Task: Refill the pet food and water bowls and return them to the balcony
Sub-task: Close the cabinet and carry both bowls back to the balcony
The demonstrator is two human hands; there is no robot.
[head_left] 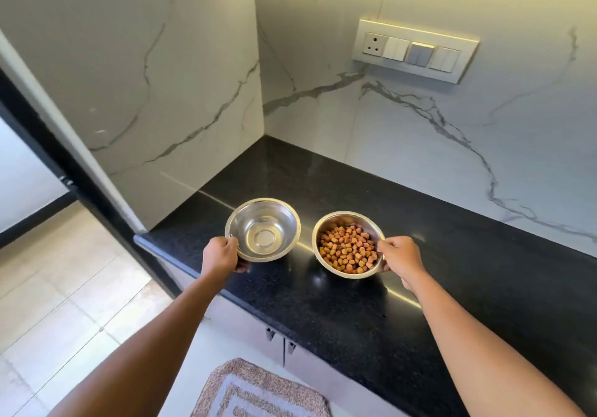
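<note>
Head view: 2 steel bowls over black granite counter [323, 313], in corner of marble-look wall. Left hand [221, 254] grip closed on near rim of water bowl [263, 229], thumb on rim, fingers beneath; water inside not discernible. Right hand [400, 253] grip closed on right rim of kibble bowl [349, 244], full of brown kibble [347, 248], just right of water bowl, bowls apart. Switch panel [415, 50] on wall above and right of kibble bowl. Floor mat [258, 391] below counter edge.
</note>
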